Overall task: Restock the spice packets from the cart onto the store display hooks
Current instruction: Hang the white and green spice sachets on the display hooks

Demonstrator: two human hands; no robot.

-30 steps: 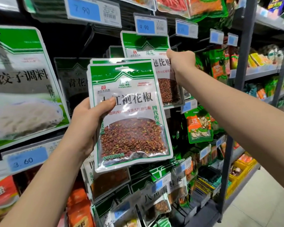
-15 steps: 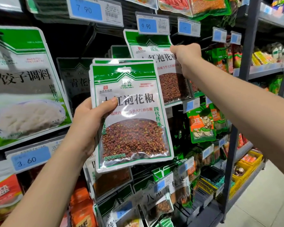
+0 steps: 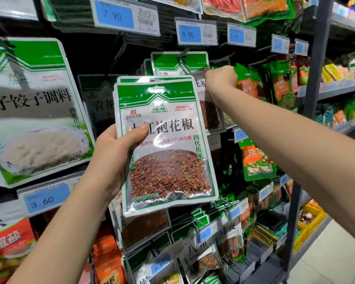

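My left hand (image 3: pixel 113 154) grips a small stack of green-and-white Sichuan pepper packets (image 3: pixel 166 144) by the left edge, thumb across the front, held upright before the display. Behind and above them, one identical packet (image 3: pixel 178 63) hangs on a display hook (image 3: pixel 181 54) under the 9.90 price tag (image 3: pixel 195 33). My right hand (image 3: pixel 220 79) reaches forward and pinches that hanging packet at its right edge. The lower part of the hanging packet is hidden behind the held stack.
A large dumpling seasoning packet (image 3: pixel 33 107) hangs at the left above a 3.60 tag (image 3: pixel 45 198). More spice packets fill hooks below and to the right. A dark shelf upright (image 3: pixel 314 78) stands at right, with yellow baskets (image 3: pixel 309 218) and floor (image 3: pixel 332 253) beyond.
The hanging packet has slid back onto the hook and sits further from me. My right hand has followed it inward along its right edge. My left hand stays as it was.
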